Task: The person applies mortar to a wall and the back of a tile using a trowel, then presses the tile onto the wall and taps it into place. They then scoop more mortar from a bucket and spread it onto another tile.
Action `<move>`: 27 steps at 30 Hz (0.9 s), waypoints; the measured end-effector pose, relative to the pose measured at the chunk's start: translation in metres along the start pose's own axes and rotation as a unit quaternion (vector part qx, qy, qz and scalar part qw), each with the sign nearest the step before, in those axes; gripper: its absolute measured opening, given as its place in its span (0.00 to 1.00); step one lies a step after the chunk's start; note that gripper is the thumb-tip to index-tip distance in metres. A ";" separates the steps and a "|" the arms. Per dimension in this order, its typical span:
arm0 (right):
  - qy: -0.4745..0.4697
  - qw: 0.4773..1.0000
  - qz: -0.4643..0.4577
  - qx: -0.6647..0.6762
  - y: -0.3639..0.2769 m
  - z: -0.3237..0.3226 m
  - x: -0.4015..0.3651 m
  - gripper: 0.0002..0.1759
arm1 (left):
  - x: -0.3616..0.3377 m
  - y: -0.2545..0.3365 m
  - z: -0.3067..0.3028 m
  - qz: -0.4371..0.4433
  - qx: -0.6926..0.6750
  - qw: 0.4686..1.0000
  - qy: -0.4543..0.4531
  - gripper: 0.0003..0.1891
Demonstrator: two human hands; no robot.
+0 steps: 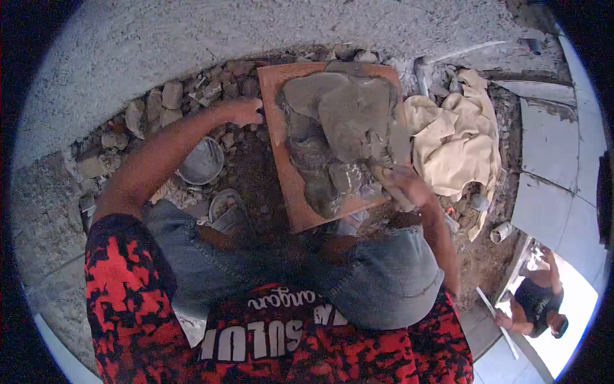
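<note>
An orange-brown tile [276, 137] lies before me, tilted a little, with wet grey mortar [352, 109] spread thickly over most of it. My left hand [246, 112] is at the tile's left edge, its fingers curled against that edge. In my right hand [409, 185], closed at the tile's lower right, is the handle of a trowel [391, 189]. The trowel's blade seems to be in the mortar and is hard to make out.
Stones and rubble [171, 96] lie along the rough wall [192, 38]. A round metal bowl [202, 161] stands at left. At right are a crumpled beige cloth [457, 144], a pipe [422, 77], a short pipe piece [501, 232] and white tiles [549, 137]. Another person [537, 297] is at lower right.
</note>
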State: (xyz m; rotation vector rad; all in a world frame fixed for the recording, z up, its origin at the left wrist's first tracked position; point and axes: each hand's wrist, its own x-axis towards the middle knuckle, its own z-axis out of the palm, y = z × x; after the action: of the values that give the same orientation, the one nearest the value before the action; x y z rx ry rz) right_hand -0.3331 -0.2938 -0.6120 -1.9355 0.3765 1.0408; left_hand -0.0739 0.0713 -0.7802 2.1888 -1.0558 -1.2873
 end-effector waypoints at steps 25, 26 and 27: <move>-0.089 0.976 -0.098 -0.172 -0.045 -0.035 -0.042 0.31 | -0.008 0.019 -0.007 -0.092 -0.036 0.993 -0.058 0.20; -0.095 0.967 0.202 -0.124 -0.054 -0.035 -0.045 0.33 | 0.002 -0.005 0.002 -0.032 -0.026 0.998 -0.038 0.18; -0.099 0.966 0.202 -0.123 -0.049 -0.035 -0.044 0.33 | 0.011 -0.028 0.009 0.027 -0.014 0.999 -0.015 0.17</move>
State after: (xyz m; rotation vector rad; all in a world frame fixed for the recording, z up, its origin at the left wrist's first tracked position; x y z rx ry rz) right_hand -0.3119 -0.3008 -0.5410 -1.9909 0.5663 1.5988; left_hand -0.0672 0.0807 -0.8093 2.1112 -1.0945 -1.3069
